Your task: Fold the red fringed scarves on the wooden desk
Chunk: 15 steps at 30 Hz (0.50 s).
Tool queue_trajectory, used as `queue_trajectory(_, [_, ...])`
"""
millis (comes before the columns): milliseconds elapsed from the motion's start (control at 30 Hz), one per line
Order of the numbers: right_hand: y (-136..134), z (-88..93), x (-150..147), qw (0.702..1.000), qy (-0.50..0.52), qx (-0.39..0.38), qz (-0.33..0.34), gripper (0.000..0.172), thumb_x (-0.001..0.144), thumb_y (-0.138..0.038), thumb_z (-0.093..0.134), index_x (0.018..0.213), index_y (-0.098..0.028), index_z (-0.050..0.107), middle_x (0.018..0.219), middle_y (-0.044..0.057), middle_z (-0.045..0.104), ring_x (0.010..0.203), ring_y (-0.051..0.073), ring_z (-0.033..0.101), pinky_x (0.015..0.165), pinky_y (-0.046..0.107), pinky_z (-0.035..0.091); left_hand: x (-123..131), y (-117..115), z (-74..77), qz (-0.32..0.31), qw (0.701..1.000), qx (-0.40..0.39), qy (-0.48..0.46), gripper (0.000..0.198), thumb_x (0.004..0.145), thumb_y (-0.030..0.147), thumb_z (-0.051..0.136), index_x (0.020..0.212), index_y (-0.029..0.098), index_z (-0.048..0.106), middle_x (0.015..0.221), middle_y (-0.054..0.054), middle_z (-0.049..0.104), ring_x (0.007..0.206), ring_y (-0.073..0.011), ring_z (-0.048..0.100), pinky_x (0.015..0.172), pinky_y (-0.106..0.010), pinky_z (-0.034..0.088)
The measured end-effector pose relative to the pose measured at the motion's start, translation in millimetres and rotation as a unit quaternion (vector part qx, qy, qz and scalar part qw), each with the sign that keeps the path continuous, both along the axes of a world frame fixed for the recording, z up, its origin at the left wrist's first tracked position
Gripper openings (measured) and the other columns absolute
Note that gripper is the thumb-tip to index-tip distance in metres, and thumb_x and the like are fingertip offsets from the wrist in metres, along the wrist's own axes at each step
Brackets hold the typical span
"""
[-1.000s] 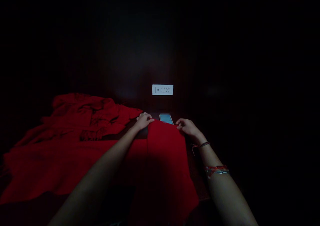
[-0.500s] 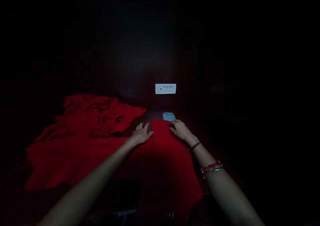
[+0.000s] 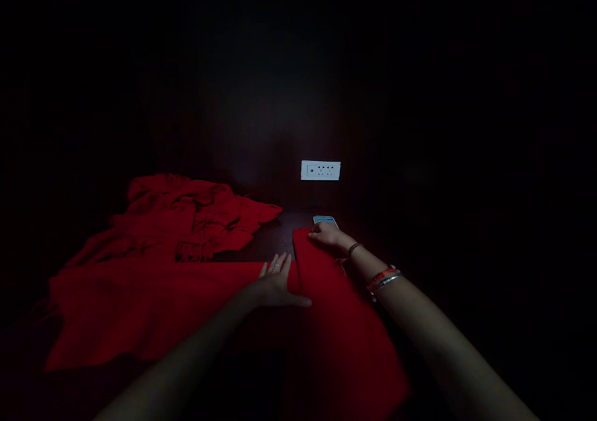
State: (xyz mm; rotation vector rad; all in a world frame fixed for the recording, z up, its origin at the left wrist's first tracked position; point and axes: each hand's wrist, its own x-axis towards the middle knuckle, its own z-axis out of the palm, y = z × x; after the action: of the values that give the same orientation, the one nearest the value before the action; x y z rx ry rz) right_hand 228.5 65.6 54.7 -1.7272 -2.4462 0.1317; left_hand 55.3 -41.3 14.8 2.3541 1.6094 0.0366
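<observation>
A red fringed scarf (image 3: 168, 296) lies across the dark table, its right part folded into a strip (image 3: 345, 334) that runs toward me over the near edge. On the fold's left edge, my left hand (image 3: 277, 287) lies flat with fingers spread, thumb reaching over the strip. My right hand (image 3: 326, 234) is at the strip's far end, its fingers curled on the far edge and seemingly pinching it. Part of that edge is hidden under the hand. Just behind the right hand sits a phone (image 3: 325, 219) with a lit screen, partly covered by the hand.
A crumpled heap of red fringed cloth (image 3: 186, 206) lies at the back left. A white socket plate (image 3: 320, 170) is on the dark wall behind the table (image 3: 275, 237). The surroundings are very dark, so the table's edges hardly show.
My left hand has come nearer to me and flattened onto the scarf. My right hand has closed at the strip's far edge. The view has shifted slightly left.
</observation>
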Motion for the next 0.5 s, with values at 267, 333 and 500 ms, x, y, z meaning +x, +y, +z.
queue_trajectory(267, [36.3,-9.8,-30.4,0.997,-0.012,-0.008,-0.071,0.021,0.068,-0.029,0.054,0.077,-0.013,0.064,0.075,0.006,0.063,0.066,0.013,0.057,0.049,0.016,0.035,-0.5,-2.8,-7.2,0.034,0.999,0.002,0.036,0.118,0.045,0.082,0.026,0.129,0.002,0.004,0.134,-0.012,-0.002,0.121,-0.0282,-0.007,0.098,-0.046,0.004])
queue_trajectory(333, [42.1,-11.0,-28.4,0.996,-0.008,0.004,-0.093,0.021,0.068,-0.025,0.054,0.080,-0.012,0.064,0.079,0.009,0.063,0.070,0.015,0.058,0.051,0.017,0.036,-0.9,-3.1,-8.5,0.032,0.999,0.004,0.037,0.117,0.046,0.082,0.024,0.130,0.003,0.004,0.134,-0.011,-0.002,0.121,-0.0287,-0.007,0.097,-0.047,0.005])
queue_trajectory(500, [47.6,-9.8,-15.2,0.990,0.013,0.038,-0.133,0.026,0.073,-0.025,0.046,0.089,-0.011,0.062,0.088,0.013,0.061,0.078,0.018,0.058,0.057,0.019,0.038,-0.4,-4.0,-9.5,0.035,0.998,0.011,0.044,0.115,0.046,0.081,0.025,0.130,0.006,0.006,0.134,-0.011,-0.001,0.121,-0.0311,-0.007,0.095,-0.050,0.003])
